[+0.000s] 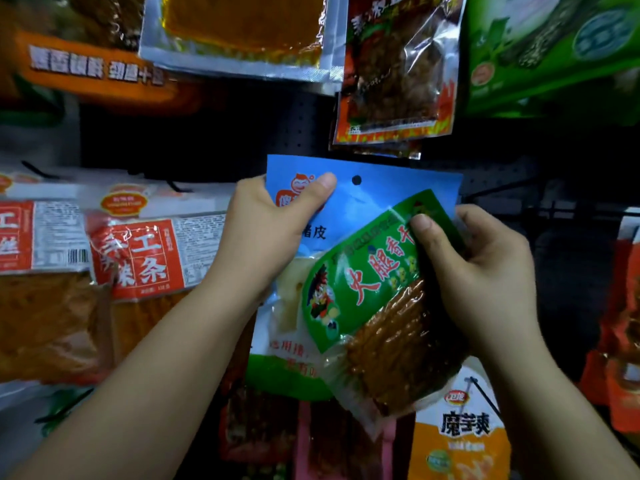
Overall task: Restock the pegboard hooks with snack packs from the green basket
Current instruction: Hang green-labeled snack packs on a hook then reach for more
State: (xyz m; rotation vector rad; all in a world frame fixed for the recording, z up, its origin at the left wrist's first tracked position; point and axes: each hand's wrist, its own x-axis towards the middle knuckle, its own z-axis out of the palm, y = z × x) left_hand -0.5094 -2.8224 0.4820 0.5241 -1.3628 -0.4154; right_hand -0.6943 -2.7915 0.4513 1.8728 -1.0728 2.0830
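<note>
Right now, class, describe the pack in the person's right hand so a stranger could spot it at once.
Start at the dark pegboard, then drop to the two hands at centre. The right hand grips the green snack pack, which overlaps the blue pack held by the left hand. It alone shows red characters above brown sticks.

Place: I was looking at a shop aisle.
Evidence: printed snack packs [138,251] hung from a dark pegboard [301,126].

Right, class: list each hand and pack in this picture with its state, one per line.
Left hand: grips the blue snack pack.
Right hand: grips the green snack pack.
Blue snack pack: held upright, hang hole unhooked.
Green snack pack: tilted, overlapping the blue one.
Red flame-print pack: hanging on the pegboard.
</note>
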